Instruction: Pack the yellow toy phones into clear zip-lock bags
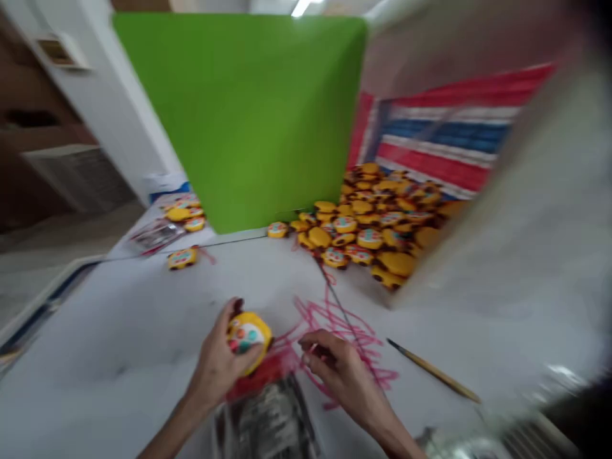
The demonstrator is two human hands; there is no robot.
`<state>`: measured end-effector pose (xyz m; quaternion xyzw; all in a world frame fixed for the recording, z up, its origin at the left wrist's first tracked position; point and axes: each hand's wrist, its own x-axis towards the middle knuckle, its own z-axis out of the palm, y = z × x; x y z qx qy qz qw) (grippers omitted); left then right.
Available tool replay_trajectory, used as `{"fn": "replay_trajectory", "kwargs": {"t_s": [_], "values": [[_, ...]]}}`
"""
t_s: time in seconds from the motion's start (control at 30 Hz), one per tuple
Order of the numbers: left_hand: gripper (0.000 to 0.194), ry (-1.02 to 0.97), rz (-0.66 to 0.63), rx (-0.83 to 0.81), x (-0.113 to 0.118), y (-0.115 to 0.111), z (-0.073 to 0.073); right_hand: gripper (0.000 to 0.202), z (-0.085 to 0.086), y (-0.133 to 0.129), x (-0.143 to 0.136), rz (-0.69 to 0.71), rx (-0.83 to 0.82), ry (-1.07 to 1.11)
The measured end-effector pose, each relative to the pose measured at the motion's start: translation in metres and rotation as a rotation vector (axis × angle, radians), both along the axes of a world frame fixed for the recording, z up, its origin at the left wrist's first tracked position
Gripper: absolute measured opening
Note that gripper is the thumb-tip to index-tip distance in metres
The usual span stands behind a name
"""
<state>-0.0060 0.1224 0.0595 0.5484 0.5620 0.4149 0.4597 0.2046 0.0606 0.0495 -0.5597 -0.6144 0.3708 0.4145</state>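
My left hand (217, 357) is wrapped around a yellow toy (259, 324) with a white face panel and coloured round buttons, holding it a little above the table. To its right, my right hand (342, 373) hovers over red scribbles, its thumb and fingertips drawn together. Whether anything small sits in that pinch cannot be made out. Below and between the hands lies a clear plastic bag (275, 417) with a dark printed insert and a red band. A thin brush (435, 371) with a wooden handle rests right of my right hand.
A big pile of similar yellow toys (368, 220) lies at the back right, near a red, white and blue striped bag (444, 134). A green panel (248, 115) stands upright behind. One toy (182, 258) and a small toy heap (184, 213) are at left.
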Motion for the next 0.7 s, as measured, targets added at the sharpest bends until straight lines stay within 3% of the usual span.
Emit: {"fn": "replay_trajectory", "kwargs": {"t_s": [0.07,0.17,0.3,0.4,0.57,0.7], "values": [[0.079,0.131,0.001,0.068,-0.009,-0.016,-0.006,0.026,-0.003,0.013,-0.019,0.128,-0.034,0.052],[0.080,0.228,-0.033,0.116,-0.002,-0.033,-0.016,0.034,-0.009,0.021,-0.037,0.275,-0.078,0.080],[0.084,0.397,-0.167,0.221,0.001,-0.045,-0.029,0.034,-0.018,0.029,-0.044,0.313,-0.062,0.049],[0.089,0.517,-0.291,0.271,-0.002,-0.048,-0.035,0.023,-0.020,0.039,-0.045,0.353,-0.046,0.075],[0.090,0.520,-0.376,0.254,-0.006,-0.048,-0.035,0.014,-0.021,0.042,-0.047,0.362,-0.107,0.144],[0.091,0.461,-0.417,0.204,-0.010,-0.047,-0.040,0.009,-0.016,0.037,-0.053,0.452,-0.056,-0.030]]}}
